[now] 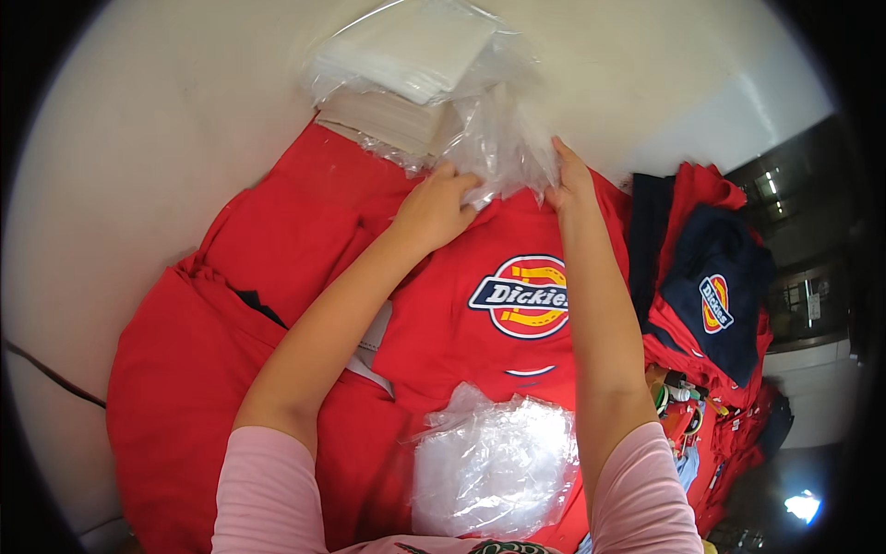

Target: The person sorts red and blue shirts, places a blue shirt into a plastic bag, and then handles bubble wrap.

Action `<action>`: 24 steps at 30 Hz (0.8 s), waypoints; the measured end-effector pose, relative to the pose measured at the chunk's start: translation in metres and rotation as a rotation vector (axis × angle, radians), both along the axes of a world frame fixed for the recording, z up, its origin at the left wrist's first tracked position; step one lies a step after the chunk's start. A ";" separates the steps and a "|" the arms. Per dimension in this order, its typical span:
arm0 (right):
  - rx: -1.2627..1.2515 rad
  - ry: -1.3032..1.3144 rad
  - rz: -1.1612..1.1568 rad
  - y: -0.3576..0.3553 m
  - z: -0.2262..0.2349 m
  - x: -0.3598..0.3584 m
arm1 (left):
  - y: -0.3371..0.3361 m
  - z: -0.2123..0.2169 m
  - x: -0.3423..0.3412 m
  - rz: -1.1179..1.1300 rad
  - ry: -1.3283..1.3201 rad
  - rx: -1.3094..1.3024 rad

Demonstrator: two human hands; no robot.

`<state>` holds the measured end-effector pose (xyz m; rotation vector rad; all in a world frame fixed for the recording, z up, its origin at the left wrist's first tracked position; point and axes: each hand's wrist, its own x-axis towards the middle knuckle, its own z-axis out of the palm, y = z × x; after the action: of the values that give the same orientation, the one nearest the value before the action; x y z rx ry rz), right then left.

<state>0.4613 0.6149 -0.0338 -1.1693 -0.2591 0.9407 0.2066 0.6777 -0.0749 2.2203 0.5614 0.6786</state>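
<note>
Both arms reach forward over a heap of red garments. My left hand (441,205) is closed on the near left edge of a clear plastic bag (503,138). At the bag's right edge, my right hand (570,175) pinches the film between thumb and fingers. The crumpled bag spreads between the hands, over the top of a red garment (434,323) with a printed emblem in yellow, white and navy. My right forearm hides part of that emblem. Closer to me, a pile of clear plastic bags (494,466) lies on the red cloth.
Beyond my hands are a plastic-wrapped white stack (415,46) and a pale flat stack (383,120) on the white table (166,120). At right lie a folded navy garment (715,286), more red garments and several small items. A dark cord (55,374) runs at left.
</note>
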 end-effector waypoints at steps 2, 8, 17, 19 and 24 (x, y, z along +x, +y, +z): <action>-0.024 -0.127 0.039 0.018 -0.016 -0.007 | 0.012 -0.008 0.010 0.104 -0.169 0.054; -0.203 -0.623 0.090 0.024 -0.017 -0.050 | 0.029 0.012 0.015 0.033 -0.696 -0.996; -0.026 -1.020 -0.196 0.008 -0.015 -0.120 | 0.018 0.008 0.011 -0.340 -0.607 -1.508; -0.133 -1.172 -0.317 0.011 -0.014 -0.127 | 0.022 -0.006 0.018 -0.271 -0.650 -1.605; -0.256 -1.327 -0.224 0.008 -0.008 -0.148 | 0.051 -0.024 0.000 -0.148 -0.657 -1.634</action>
<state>0.3136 0.6228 -0.0416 -1.8845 -1.0521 -0.1355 0.2070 0.7288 -0.0984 0.4578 0.3396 0.4827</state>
